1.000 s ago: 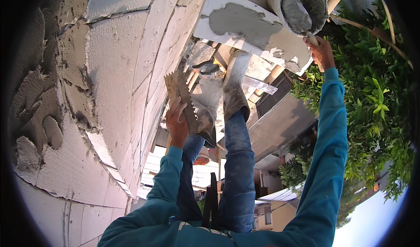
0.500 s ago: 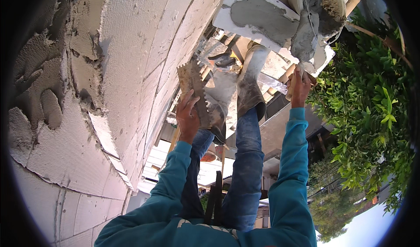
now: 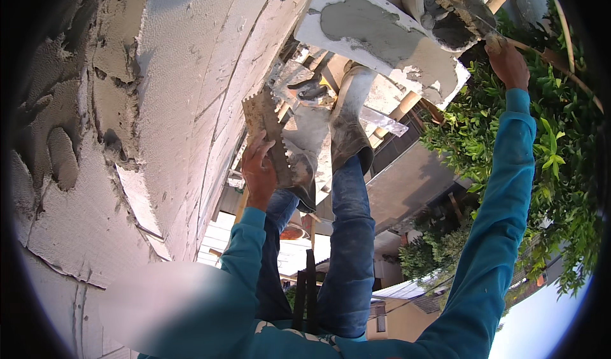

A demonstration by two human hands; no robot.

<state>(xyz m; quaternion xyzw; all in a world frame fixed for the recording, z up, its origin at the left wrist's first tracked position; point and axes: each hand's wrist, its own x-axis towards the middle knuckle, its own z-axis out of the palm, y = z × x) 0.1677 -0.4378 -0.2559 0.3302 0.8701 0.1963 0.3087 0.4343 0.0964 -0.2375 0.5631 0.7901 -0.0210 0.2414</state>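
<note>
My left hand (image 3: pixel 258 174) is closed on a notched trowel (image 3: pixel 262 116), a flat mortar-stained plate with toothed edges, beside the block wall (image 3: pixel 184 60). Its handle is hidden behind the plate and my fingers. Out at the upper right, my right hand (image 3: pixel 510 66) grips the handle end of a pointing trowel at the bucket's edge. That trowel's blade reaches into the bucket (image 3: pixel 414 1), where grey mortar makes its outline hard to tell. Just left of the bucket lies a white board-like slab (image 3: pixel 312 31) smeared with wet mortar.
Mortar (image 3: pixel 63 158) lies thick on the wall at the left. My boots (image 3: pixel 350 104) stand on planks, near a tool with a dark handle (image 3: pixel 310 90). Leafy branches (image 3: pixel 547 161) crowd the right side. A clear plastic strip (image 3: pixel 384 121) lies beyond the boots.
My right hand has swung right and away from me, taking the pointing trowel from over the slab into the bucket. My left hand keeps the notched trowel in nearly the same place.
</note>
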